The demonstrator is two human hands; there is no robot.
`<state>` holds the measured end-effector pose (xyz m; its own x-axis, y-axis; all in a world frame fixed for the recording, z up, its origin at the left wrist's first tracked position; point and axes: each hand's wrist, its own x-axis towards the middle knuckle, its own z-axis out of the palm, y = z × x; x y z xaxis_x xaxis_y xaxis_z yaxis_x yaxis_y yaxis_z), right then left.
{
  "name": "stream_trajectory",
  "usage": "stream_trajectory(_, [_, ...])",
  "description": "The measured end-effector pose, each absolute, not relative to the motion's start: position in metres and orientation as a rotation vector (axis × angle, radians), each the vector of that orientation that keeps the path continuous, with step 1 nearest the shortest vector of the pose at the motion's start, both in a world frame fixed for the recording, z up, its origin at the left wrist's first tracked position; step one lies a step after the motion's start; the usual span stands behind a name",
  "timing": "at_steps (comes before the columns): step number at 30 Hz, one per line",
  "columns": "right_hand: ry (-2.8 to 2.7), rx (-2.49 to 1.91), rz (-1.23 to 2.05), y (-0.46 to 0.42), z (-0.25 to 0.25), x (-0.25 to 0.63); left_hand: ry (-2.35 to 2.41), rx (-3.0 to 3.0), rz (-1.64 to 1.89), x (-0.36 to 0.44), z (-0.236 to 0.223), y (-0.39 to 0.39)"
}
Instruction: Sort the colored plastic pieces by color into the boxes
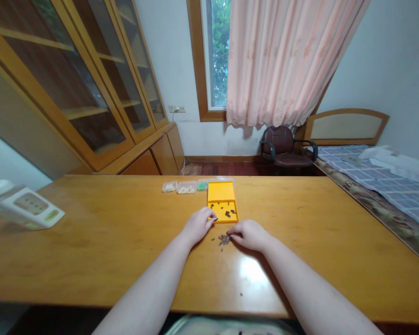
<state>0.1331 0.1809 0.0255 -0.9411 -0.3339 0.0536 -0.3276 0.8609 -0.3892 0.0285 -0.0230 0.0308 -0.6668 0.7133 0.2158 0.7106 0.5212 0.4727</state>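
A yellow box (222,190) lies opened out on the wooden table, with several small dark brown pieces (227,214) in its near half. My left hand (199,225) is at the box's near left corner, fingers curled together. Something dark shows at its fingertips, too small to tell whether it is a piece or a nail. Just in front of the box is a small heap of brown pieces (224,240), a few of them scattered apart. My right hand (247,234) reaches the heap's right side with thumb and finger pinched; what is between them is hidden.
Behind the box stand clear trays, one with white pieces (186,188) and one with green pieces (203,186). A smaller clear tray (169,187) is at their left. A white container (24,204) stands at the table's left. A stray bit (241,294) lies near the front edge.
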Motion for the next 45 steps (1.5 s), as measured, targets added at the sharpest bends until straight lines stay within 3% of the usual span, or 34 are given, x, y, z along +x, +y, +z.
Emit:
stream_trajectory(12, [3.024,-0.522,-0.496,0.176,0.028,0.132,2.436,1.287,0.497,0.033,0.034,-0.042])
stream_trajectory(23, [3.047,-0.411,-0.597,0.182,0.029,0.134,2.465,1.304,0.516,0.039,0.033,-0.038])
stream_trajectory(30, [3.005,-0.534,-0.594,0.174,0.024,0.132,2.700,1.288,0.895,0.031,0.033,-0.025])
stream_trajectory(39, [3.073,-0.506,-0.271,0.168,0.034,0.135,2.441,1.490,0.632,0.040,0.035,-0.033])
stream_trajectory(45, [3.130,-0.449,-0.310,0.170,0.030,0.133,2.441,1.491,0.549,0.041,0.030,-0.029])
